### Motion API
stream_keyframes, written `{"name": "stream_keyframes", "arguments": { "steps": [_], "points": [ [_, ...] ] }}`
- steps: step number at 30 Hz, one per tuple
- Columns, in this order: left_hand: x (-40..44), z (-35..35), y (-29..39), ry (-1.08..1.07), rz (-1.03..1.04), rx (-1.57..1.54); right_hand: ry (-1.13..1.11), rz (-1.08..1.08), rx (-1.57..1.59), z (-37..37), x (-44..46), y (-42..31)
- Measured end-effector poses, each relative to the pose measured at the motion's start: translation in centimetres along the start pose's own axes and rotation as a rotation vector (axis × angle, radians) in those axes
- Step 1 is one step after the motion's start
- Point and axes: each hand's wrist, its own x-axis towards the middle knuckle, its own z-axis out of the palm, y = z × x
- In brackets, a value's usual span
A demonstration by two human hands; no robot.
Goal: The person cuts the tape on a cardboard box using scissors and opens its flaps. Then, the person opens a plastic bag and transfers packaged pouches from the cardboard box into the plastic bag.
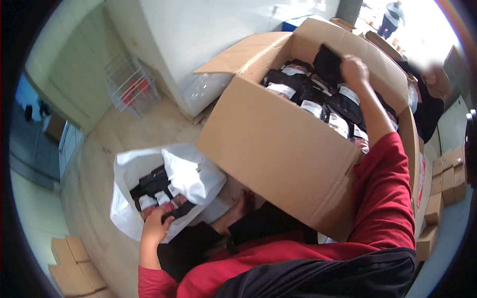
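Observation:
My right hand is closed on a black packet, lifted at the far side of a large open cardboard box. Below it, the box holds several more black packets with white labels, packed in rows. At the lower left, my left hand reaches over the near rim of a white plastic sack. Its fingers are closed around the edge of a labelled black packet lying among others in the sack. Part of that grip is hidden by the hand itself.
A white wire basket with something red inside stands by the wall. Small cardboard boxes are stacked at the lower left and right. One person is in the bright background; another, in dark clothing, is beyond the box.

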Motion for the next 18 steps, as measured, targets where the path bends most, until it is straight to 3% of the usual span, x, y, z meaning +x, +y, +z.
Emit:
{"name": "stream_keyframes", "arguments": {
  "steps": [2,3,6,10,14,15,18],
  "points": [
    [-1.8,2.1,-2.3,-0.124,-0.008,0.123,0.056,0.107,0.045,-1.9,1.3,2.2],
    [-2.6,1.7,-1.9,-0.189,0.005,0.139,0.236,-0.175,-0.022,-1.1,1.5,4.8],
    [-4.5,0.6,-0.7,0.22,0.106,0.23,0.188,0.063,0.65,-6.4,2.0,4.1],
    [-5.5,-1.2,-1.0,0.814,0.232,0.306,0.151,0.088,1.3,-17.3,0.9,-1.2],
    [-6.6,-1.4,-3.2,1.138,-0.015,0.561,0.112,-0.103,1.528,-27.9,-1.1,-8.7],
    [-6.7,-1.6,-4.2,1.142,-0.022,0.555,0.092,-0.164,1.552,-30.1,-1.5,-11.3],
    [-6.7,-1.9,-6.4,1.226,-0.317,0.44,0.0,-0.364,1.563,-35.0,-3.2,-19.9]
  ]
}}
